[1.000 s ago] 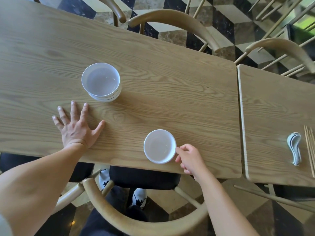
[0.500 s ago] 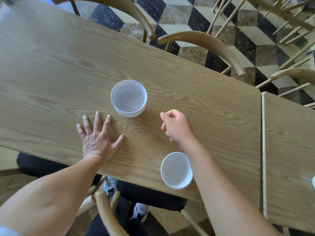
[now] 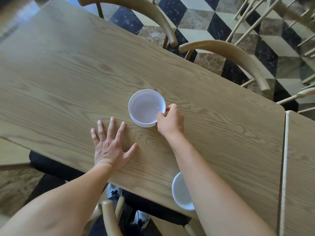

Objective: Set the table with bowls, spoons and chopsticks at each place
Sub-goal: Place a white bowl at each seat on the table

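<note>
Long wooden table point(image 3: 68, 74), pale top, strong grain running lengthwise, rounded corner at far right. Butted on the right against a second table point(image 3: 300, 167) of the same wood, thin seam between. On the top: stack of white bowls point(image 3: 146, 108) near the middle, upright, nested. Single white bowl point(image 3: 180, 191) at the near edge, partly hidden under a forearm, well apart from the stack. Left hand point(image 3: 109, 149) flat on the wood, fingers spread, near the stack, not touching it.

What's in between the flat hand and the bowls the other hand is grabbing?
Only bare wooden table lies between the left hand and the stacked bowls, seen in the head view.
</note>
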